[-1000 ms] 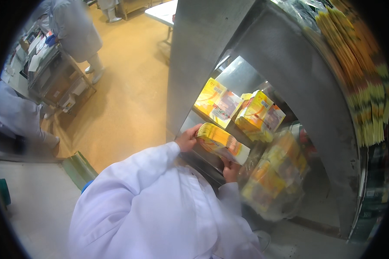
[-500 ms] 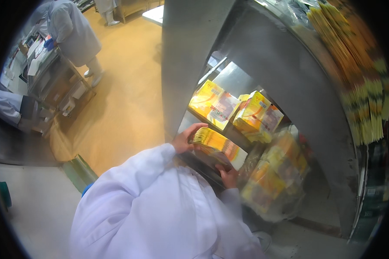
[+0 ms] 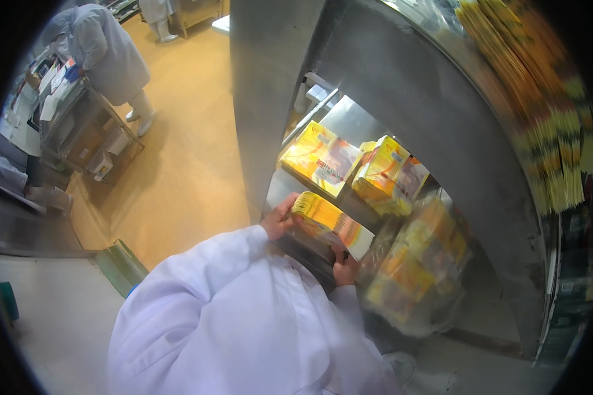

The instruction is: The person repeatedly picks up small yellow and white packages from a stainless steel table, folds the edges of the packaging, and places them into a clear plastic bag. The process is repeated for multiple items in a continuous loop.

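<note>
At the far left, a person in a white coat [image 3: 109, 52] and white boots bends over a cart [image 3: 89, 145] loaded with papers and boxes. Right of them runs a tan floor [image 3: 188, 125], with a green curved object [image 3: 122, 263] low down near its edge. At centre, the wearer's white-coated arms reach up from below. The left hand [image 3: 279, 218] has its fingers curled around the left end of a stack of packets [image 3: 333, 225], yellow with orange and pale edges, the packets pressed together in a tight row. The right hand [image 3: 345, 268] holds the same stack from below, near its right end, fingers narrowed on its lower edge. The held stack is in front of the wearer, just beside two more piles on a steel tabletop [image 3: 356, 122]: a flat yellow pile [image 3: 319, 158] and, to its right, a slightly uneven yellow pile [image 3: 389, 174]. Nearer the wearer and further right sits a clear plastic bag [image 3: 408, 283] of similar yellow packets. A dark grey metal panel [image 3: 435, 112] slopes behind; at the far right, many orange-and-yellow packets [image 3: 540, 99] stand packed in rows.
</note>
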A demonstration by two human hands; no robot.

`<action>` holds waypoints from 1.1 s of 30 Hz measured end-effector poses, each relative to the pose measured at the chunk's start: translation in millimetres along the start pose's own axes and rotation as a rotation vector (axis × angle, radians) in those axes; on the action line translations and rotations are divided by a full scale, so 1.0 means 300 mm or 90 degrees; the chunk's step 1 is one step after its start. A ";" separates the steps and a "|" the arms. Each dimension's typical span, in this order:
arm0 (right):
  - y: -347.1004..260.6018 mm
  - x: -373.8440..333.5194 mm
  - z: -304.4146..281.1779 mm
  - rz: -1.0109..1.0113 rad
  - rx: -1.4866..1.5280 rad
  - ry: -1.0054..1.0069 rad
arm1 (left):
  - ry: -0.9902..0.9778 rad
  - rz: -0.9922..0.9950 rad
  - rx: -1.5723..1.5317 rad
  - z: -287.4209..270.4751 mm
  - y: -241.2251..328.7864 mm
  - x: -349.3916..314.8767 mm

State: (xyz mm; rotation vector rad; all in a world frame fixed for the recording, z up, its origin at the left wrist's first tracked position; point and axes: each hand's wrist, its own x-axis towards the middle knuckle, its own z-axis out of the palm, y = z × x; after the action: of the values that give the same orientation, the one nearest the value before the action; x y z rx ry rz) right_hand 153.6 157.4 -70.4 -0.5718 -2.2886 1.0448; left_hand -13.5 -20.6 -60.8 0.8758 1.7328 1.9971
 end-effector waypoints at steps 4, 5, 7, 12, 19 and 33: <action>0.045 -0.015 -0.026 0.152 0.086 -0.099 | 0.022 -0.071 0.034 0.028 0.011 0.017; 0.048 -0.029 -0.047 0.144 0.180 -0.105 | 0.012 -0.083 0.025 0.031 0.033 0.022; -0.129 -0.034 -0.126 0.130 0.366 -0.121 | -0.005 -0.117 0.003 0.045 0.106 0.011; -0.084 -0.049 -0.208 0.318 0.133 -0.205 | 0.119 -0.057 0.401 0.120 0.038 -0.008; -0.051 0.050 -0.135 -0.043 -0.232 0.014 | -0.118 0.202 0.630 0.242 0.152 0.036; -0.041 0.014 -0.120 -0.174 -0.192 -0.122 | -0.156 0.191 0.471 0.268 0.082 0.065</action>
State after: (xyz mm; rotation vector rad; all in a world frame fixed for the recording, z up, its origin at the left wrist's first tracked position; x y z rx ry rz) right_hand 171.7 172.0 -40.0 -0.2686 -2.6253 0.6528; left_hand 27.9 47.7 -27.8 1.6122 2.3156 1.2836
